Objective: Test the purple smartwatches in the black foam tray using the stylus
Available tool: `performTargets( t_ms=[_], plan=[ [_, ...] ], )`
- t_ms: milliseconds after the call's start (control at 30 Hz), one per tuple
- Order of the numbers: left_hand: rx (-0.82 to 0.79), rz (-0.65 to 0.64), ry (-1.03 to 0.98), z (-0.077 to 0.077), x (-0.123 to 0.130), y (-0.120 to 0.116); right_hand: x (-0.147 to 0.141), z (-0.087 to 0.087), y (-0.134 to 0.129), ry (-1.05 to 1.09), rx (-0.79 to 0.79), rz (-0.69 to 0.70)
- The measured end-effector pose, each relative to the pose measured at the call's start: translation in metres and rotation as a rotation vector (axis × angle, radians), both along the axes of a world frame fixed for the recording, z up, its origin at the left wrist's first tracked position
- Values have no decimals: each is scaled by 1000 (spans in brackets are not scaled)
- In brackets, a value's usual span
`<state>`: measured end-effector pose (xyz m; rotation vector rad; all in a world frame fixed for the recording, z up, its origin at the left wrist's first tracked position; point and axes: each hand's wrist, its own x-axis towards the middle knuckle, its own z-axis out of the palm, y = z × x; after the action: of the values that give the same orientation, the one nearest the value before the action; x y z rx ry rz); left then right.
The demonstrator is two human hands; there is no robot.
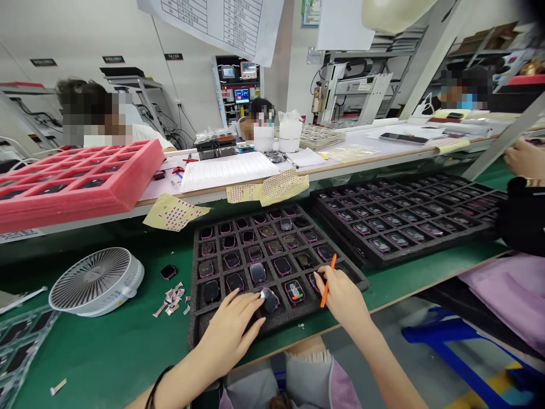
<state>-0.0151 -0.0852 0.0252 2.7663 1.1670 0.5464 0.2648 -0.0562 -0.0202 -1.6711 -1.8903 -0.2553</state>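
Observation:
A black foam tray (364, 282) holds several smartwatch cases with dark faces and pinkish rims. My left hand (232, 326) reaches over its front row. Its fingertips are at the left side of a tilted smartwatch (271, 300), with the thumb near the lower edge. Between the fingers of my right hand (344, 295) is a slim orange stick (329, 281), held slanting; the index fingertip reaches a watch in the front right of the tray. Between the hands lies a watch (294, 291) with a printed or lit pattern on its face.
A second black tray (378, 258) of watches stands to the right. On the left are a white fan (91, 281), a lone watch (168, 272), small pale strips (172, 299) and a clear tray (25, 346). Pink foam (128, 187) sits on the shelf. A co-worker's hand (525, 162) is far right.

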Motion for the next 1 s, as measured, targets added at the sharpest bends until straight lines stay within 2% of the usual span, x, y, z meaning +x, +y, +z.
performTargets(
  t_ms=[133, 267, 333, 467, 667, 733, 833, 1000],
  plan=[
    [-15, -39, 6, 1, 40, 17, 0, -1, 6, 146, -102, 75],
    [-12, 20, 114, -4, 70, 33, 10, 5, 9, 286, -211, 183],
    [-17, 39, 156, -6, 78, 40, 12, 8, 9, 332, -251, 211],
    [-63, -28, 192, -5, 85, 55, 9, 11, 8, 427, -365, 312],
    [-180, -92, 196, -5, 92, 70, 8, 12, 9, 540, -388, 357],
    [-208, -103, 149, -8, 94, 72, 10, 14, 9, 635, -412, 365],
    [-284, -103, 4, -12, 92, 75, 9, 20, 14, 890, -452, 361],
    [-517, -89, -355, -15, 77, 88, -9, 31, 29, 1279, -467, 418]
  ],
)
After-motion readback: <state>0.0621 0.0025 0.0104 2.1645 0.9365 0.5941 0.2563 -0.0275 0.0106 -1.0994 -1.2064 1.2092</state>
